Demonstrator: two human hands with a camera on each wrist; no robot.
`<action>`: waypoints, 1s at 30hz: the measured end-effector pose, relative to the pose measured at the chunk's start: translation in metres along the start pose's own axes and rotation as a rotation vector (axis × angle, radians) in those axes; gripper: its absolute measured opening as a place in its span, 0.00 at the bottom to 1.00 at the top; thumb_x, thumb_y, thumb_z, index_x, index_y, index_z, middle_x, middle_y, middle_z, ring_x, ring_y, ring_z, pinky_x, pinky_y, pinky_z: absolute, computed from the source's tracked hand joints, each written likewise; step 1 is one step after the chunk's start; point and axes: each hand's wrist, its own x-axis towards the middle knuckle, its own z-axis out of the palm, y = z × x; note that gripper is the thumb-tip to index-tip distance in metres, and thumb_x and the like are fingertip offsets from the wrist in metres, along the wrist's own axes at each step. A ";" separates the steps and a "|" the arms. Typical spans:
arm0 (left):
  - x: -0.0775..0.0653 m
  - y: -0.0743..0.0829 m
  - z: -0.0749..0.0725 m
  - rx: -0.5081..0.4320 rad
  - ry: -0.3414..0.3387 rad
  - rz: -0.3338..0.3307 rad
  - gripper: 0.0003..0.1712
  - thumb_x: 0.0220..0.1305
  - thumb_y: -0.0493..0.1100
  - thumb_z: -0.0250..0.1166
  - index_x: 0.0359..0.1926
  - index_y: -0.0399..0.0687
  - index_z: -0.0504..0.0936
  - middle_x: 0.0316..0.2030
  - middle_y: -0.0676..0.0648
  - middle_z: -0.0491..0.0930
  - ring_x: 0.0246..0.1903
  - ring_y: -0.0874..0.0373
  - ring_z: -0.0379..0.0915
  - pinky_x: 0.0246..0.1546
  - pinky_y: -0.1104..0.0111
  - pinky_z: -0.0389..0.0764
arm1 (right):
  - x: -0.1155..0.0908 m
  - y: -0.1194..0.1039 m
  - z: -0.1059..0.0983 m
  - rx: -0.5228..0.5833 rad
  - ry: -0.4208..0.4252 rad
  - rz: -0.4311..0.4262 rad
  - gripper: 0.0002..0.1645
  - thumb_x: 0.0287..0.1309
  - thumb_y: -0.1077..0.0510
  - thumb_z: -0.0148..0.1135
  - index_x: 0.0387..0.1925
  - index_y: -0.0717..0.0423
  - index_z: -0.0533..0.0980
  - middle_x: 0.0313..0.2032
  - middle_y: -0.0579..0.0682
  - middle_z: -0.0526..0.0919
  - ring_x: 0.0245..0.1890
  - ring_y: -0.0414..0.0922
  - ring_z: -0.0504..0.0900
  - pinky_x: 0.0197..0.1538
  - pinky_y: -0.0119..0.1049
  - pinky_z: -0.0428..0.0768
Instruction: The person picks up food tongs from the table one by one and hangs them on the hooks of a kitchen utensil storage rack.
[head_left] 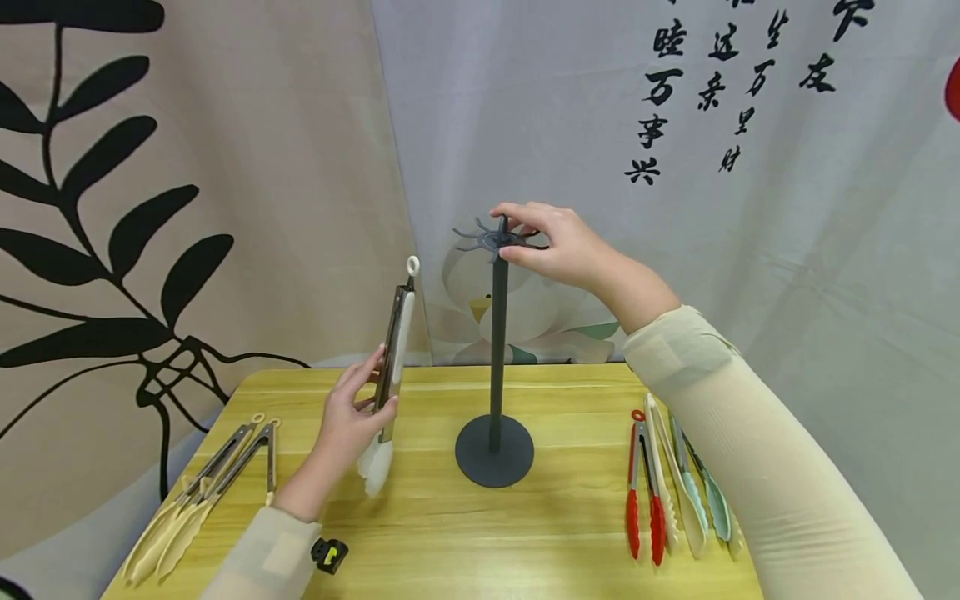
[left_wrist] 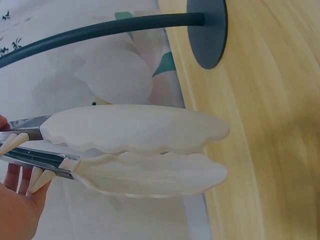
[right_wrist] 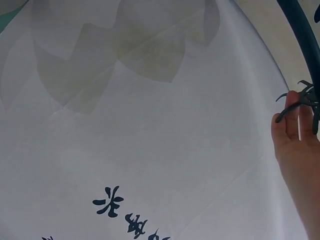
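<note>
My left hand (head_left: 351,421) grips a pair of metal tongs (head_left: 395,358) by the handles, with the white ring end up and the white scalloped heads down, left of the stand. In the left wrist view the two tong heads (left_wrist: 135,127) lie close together, and part of the left hand (left_wrist: 20,210) shows beside the handles. A dark grey stand (head_left: 498,350) rises from a round base, with curved hooks (head_left: 480,240) around its top. My right hand (head_left: 562,242) holds the stand's top, thumb and fingers about the hooks; the right wrist view shows its fingers (right_wrist: 292,120) against them.
On the table's left lie several tongs (head_left: 213,487) with cream heads. Red-headed tongs (head_left: 645,492) and others with cream and mint heads (head_left: 697,492) lie at the right, partly behind my right sleeve. A printed cloth (head_left: 540,108) hangs behind the table.
</note>
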 end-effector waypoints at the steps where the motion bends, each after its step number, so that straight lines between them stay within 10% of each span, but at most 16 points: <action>1: 0.000 0.001 0.001 -0.005 0.001 0.003 0.42 0.52 0.25 0.64 0.68 0.43 0.64 0.56 0.35 0.69 0.49 0.50 0.68 0.45 0.52 0.79 | 0.000 0.000 0.000 0.001 0.000 -0.002 0.30 0.61 0.50 0.59 0.65 0.43 0.67 0.56 0.48 0.74 0.56 0.48 0.72 0.59 0.47 0.70; 23: 0.007 0.014 0.009 -0.033 -0.006 0.100 0.41 0.52 0.24 0.63 0.68 0.42 0.64 0.55 0.38 0.71 0.48 0.59 0.68 0.44 0.54 0.81 | 0.002 -0.005 0.003 0.006 -0.003 0.013 0.30 0.61 0.50 0.60 0.65 0.43 0.67 0.55 0.50 0.75 0.57 0.49 0.72 0.60 0.48 0.69; 30: 0.013 -0.008 0.016 -0.057 -0.013 0.127 0.44 0.51 0.24 0.64 0.69 0.52 0.65 0.56 0.43 0.71 0.49 0.60 0.68 0.43 0.58 0.81 | 0.003 -0.006 0.003 0.008 -0.006 0.013 0.30 0.61 0.51 0.59 0.65 0.43 0.67 0.55 0.50 0.75 0.57 0.49 0.72 0.60 0.48 0.69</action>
